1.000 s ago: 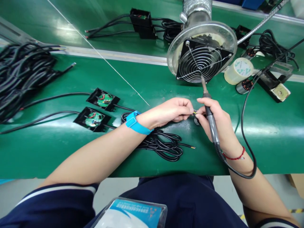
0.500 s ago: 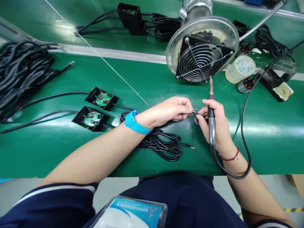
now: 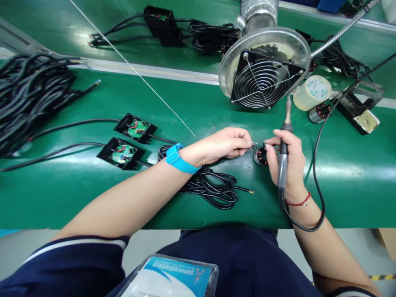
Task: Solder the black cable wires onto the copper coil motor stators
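Observation:
My left hand pinches a thin wire end over the green belt. A small motor coil with copper windings stands on the belt just right of that pinch. My right hand grips a soldering iron, its tip pointing up and away toward the fan, and its fingertips touch the coil. The iron's black cord loops off to the right. A coiled black cable lies under my left wrist, which wears a blue strap.
A fume extractor fan stands behind my hands. Two black housings with green boards lie to the left, beside a heap of black cables. A tape roll, another coil and a black holder sit at right.
My right hand has shifted right and turned the soldering iron more upright, uncovering the coil. The left hand keeps its pinch in place.

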Demonstrator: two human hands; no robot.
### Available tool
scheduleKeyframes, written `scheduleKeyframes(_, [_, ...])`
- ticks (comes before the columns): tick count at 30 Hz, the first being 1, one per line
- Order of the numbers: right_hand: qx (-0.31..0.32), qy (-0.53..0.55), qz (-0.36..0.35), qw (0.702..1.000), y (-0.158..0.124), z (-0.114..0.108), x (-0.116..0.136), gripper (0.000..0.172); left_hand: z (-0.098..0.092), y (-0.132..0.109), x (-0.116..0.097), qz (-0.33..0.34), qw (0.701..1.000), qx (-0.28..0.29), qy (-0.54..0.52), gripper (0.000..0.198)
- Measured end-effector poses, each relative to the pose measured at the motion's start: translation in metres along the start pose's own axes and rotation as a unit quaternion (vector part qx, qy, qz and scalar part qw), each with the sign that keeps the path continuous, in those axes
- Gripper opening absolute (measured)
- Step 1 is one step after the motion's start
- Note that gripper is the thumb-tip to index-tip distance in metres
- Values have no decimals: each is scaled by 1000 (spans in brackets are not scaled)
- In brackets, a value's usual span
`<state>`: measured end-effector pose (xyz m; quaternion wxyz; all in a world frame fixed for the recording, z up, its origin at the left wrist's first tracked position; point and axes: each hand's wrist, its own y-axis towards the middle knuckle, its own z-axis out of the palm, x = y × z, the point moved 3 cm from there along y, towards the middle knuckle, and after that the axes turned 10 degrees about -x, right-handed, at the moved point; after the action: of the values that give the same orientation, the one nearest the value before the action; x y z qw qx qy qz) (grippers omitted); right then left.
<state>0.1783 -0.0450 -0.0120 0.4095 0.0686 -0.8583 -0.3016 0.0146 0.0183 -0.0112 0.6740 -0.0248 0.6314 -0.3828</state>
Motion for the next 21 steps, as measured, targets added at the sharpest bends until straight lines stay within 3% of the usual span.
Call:
scheduleKeyframes(6, [82, 2, 62, 995, 3, 3, -20, 34, -1, 2, 1, 1, 1000, 1, -7, 23])
scheduleKeyframes(16, [59, 180, 132, 973, 4, 6, -9, 34, 0, 1, 2, -3, 1000, -2, -22, 21])
scheduleKeyframes(21, [91, 137, 100, 981, 8, 4, -5, 35, 0, -1, 1, 1, 1000, -1, -14, 19])
